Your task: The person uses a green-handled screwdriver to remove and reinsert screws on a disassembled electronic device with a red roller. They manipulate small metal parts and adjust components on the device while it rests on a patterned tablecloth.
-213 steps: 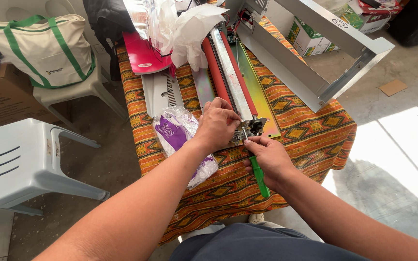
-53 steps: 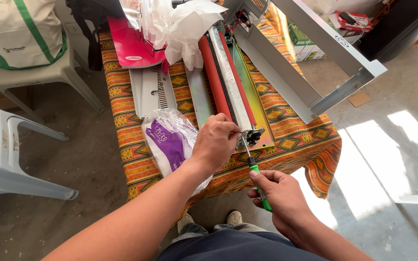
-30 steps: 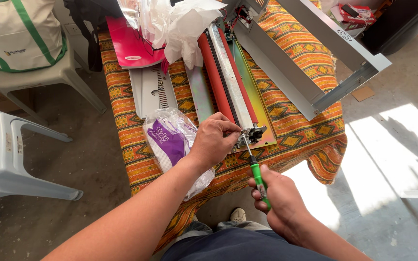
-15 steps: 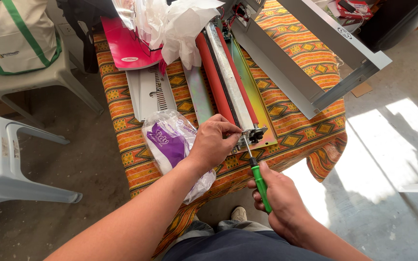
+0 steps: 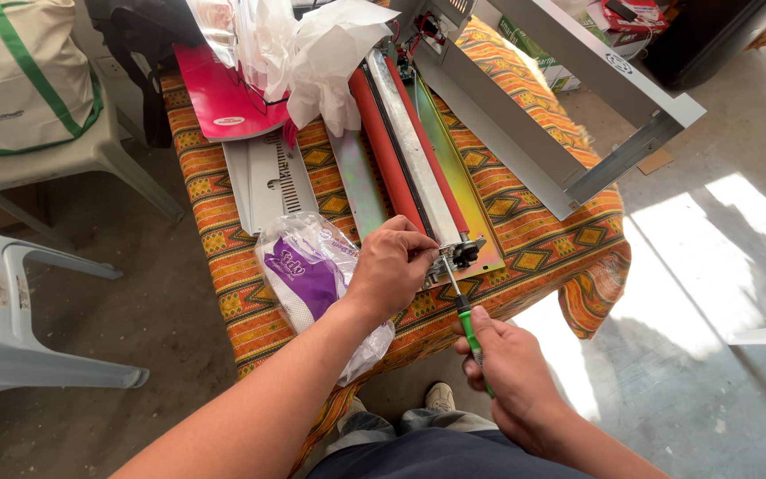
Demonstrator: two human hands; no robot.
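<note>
On a bench (image 5: 525,232) draped with an orange patterned cloth lies a long roller assembly (image 5: 410,151), with red rollers either side of a silver bar, running away from the person. At its near end, the left hand (image 5: 394,266) rests on the metal bracket (image 5: 461,254), fingers curled closed around the end of it. Just below the bench edge, the right hand (image 5: 511,372) has a closed grip on the green handle of a screwdriver (image 5: 463,312), whose thin shaft points up to the bracket. Beside the left wrist sits a clear plastic bag (image 5: 308,275) holding something purple. Grey plastic chairs (image 5: 11,319) stand to the left.
</note>
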